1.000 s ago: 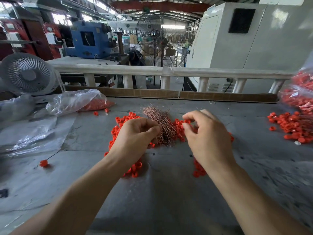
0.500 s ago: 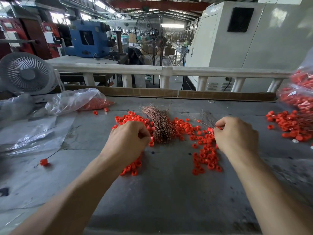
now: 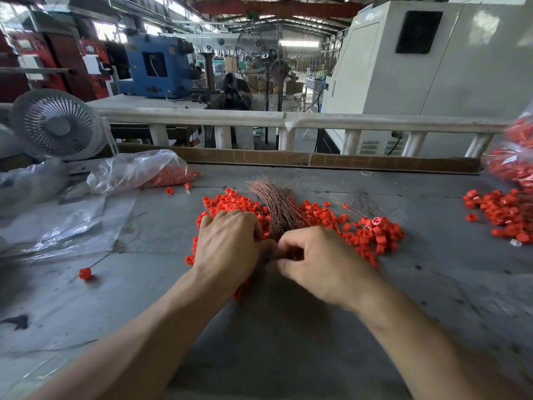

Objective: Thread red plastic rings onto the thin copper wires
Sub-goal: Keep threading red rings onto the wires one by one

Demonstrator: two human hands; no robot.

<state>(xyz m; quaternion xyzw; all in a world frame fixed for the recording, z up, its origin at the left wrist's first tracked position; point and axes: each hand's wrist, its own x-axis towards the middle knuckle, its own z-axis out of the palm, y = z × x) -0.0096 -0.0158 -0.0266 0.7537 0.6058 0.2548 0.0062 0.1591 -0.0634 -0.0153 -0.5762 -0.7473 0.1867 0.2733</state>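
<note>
Daylit factory hall – white railing (image 3: 202, 116), blue machine (image 3: 157, 67), pedestal fan (image 3: 264, 57) etc.

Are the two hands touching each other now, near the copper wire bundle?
Touching. In the head view, the left hand and the right hand meet at the fingertips, with no gap visible, just below the copper wire bundle.

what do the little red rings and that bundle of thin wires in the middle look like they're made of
Red rings: likely moulded plastic, with a uniform bright orange-red colour and a slightly glossy surface.
Bundle of thin wires: apparently bare copper, given the pinkish-brown metallic sheen on fine, springy strands that splay at the tips.
</note>
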